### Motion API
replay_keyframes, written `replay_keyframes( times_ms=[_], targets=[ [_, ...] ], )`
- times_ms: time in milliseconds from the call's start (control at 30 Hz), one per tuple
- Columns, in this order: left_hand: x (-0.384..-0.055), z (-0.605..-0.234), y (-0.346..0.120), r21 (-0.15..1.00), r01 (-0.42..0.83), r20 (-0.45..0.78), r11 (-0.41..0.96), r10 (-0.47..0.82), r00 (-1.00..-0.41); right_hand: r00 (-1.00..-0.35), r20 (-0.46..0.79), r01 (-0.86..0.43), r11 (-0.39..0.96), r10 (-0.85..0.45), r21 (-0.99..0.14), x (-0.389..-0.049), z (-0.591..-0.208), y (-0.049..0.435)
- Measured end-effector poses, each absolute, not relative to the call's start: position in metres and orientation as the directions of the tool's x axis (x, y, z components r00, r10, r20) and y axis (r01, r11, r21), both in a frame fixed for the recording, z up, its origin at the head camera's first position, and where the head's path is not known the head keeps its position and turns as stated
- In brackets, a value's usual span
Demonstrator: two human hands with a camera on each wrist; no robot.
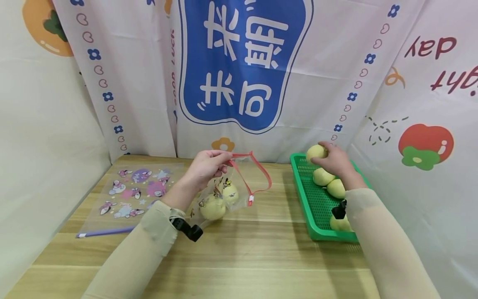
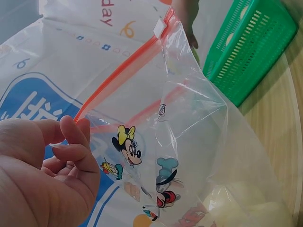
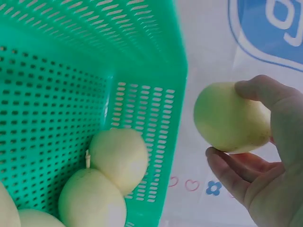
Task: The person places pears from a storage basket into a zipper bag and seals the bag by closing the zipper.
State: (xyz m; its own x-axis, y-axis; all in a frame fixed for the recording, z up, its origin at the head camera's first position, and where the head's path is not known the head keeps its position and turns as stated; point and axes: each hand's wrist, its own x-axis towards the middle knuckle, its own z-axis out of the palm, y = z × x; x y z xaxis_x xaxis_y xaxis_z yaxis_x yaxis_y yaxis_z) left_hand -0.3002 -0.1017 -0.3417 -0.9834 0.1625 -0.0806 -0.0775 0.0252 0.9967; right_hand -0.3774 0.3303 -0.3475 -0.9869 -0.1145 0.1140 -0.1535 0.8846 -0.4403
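Note:
My left hand (image 1: 210,167) pinches the red rim of a clear zip bag (image 2: 189,127) printed with cartoon figures. The bag's mouth gapes, its white slider (image 1: 251,199) at one end of the red strip. Pale yellow-green pears (image 1: 213,209) lie in the bottom of the bag, against the table. On the other side, my right hand (image 1: 336,161) grips one pear (image 3: 229,117) between thumb and fingers, above the far end of the green basket (image 1: 308,216). Several more pears (image 3: 92,201) lie in that basket, partly hidden by my right forearm in the head view.
A flat clear bag (image 1: 140,191) with a purple zip strip (image 1: 106,231) and cartoon prints lies at the table's left. Printed white cloth (image 1: 149,83) hangs behind and at both sides. The wooden table (image 1: 239,257) spans the front.

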Motion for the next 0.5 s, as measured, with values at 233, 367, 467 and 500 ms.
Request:
replay_keyframes(
  times_ms=[233, 367, 467, 500],
  targets=[
    [-0.301, -0.342, -0.103, 0.996, -0.082, -0.084, 0.018, 0.162, -0.983, -0.962, 0.255, -0.214, 0.842, -0.094, -0.496, -0.368, -0.335, 0.311],
    [-0.301, -0.342, -0.104, 0.997, -0.078, -0.08, 0.02, 0.166, -0.983, -0.951, 0.288, -0.243, 0.837, -0.108, -0.49, -0.36, -0.327, 0.294],
    [-0.301, -0.342, -0.104, 0.997, -0.077, -0.079, 0.018, 0.163, -0.983, -0.949, 0.286, -0.27, 0.818, -0.136, -0.507, -0.356, -0.322, 0.281],
    [-0.301, -0.342, -0.104, 0.997, -0.077, -0.079, 0.017, 0.161, -0.984, -0.947, 0.286, -0.282, 0.812, -0.149, -0.512, -0.355, -0.321, 0.277]
  ],
)
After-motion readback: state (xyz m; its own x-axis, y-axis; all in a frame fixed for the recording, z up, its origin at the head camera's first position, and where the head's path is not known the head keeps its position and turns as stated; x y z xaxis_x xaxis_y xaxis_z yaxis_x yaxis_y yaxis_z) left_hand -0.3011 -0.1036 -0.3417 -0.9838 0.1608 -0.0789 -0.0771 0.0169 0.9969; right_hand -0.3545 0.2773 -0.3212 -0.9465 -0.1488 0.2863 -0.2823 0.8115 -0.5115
